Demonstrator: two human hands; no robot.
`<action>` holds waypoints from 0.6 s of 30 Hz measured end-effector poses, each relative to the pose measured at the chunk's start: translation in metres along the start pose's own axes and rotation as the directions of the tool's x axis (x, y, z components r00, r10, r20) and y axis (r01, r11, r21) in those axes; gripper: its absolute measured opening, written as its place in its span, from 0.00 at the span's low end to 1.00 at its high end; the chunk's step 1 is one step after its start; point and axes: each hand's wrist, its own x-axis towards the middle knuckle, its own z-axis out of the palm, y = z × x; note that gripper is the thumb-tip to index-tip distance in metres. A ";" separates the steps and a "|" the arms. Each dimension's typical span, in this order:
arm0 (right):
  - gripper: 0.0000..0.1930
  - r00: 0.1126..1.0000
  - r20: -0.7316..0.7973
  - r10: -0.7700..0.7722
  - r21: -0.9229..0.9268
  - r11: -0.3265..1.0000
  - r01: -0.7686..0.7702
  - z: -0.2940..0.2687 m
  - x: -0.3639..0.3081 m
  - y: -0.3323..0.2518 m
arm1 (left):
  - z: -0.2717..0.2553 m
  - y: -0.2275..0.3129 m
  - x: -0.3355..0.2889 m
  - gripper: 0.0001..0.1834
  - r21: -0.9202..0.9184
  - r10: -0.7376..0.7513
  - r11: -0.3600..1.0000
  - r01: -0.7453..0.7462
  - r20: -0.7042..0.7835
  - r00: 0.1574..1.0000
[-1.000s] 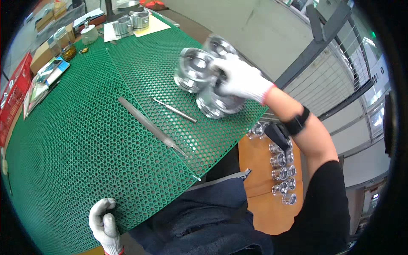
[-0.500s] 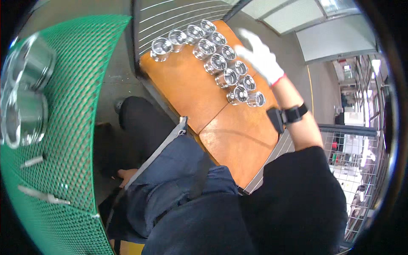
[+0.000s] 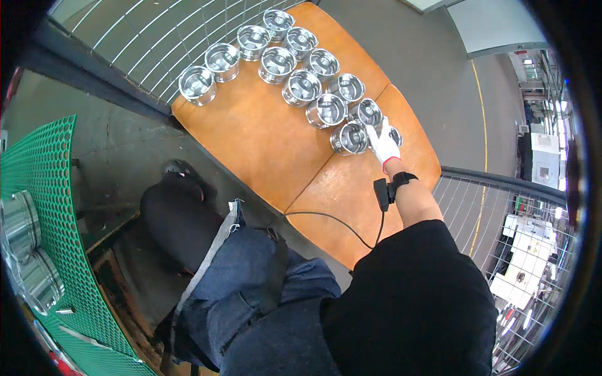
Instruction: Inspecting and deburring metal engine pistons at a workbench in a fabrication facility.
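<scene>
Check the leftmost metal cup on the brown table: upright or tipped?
Upright: the metal cup stands on the brown table with its round rim facing up.

No text, label, number or sign can be read. At the right, on the far side of the wire fence, small dark and yellow marks stand on the front of a white machine, too small to make out as lettering.

cups stand on the table, right of the mat.
</scene>
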 end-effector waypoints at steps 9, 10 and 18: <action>0.43 0.965 0.137 -0.225 -0.292 0.921 0.256 -0.018 -0.024 -0.040 | 0.013 -0.015 0.006 0.21 -0.095 0.017 0.995 -0.021 -0.048 0.999; 0.39 0.977 0.154 -0.150 -0.360 0.912 0.197 -0.030 -0.033 -0.053 | 0.014 -0.014 0.007 0.21 -0.068 0.034 0.997 -0.037 -0.050 0.998; 0.43 0.683 0.487 -0.544 -0.432 0.530 0.730 -0.012 0.037 -0.073 | 0.014 -0.019 0.008 0.23 -0.035 -0.004 0.999 0.002 -0.049 0.999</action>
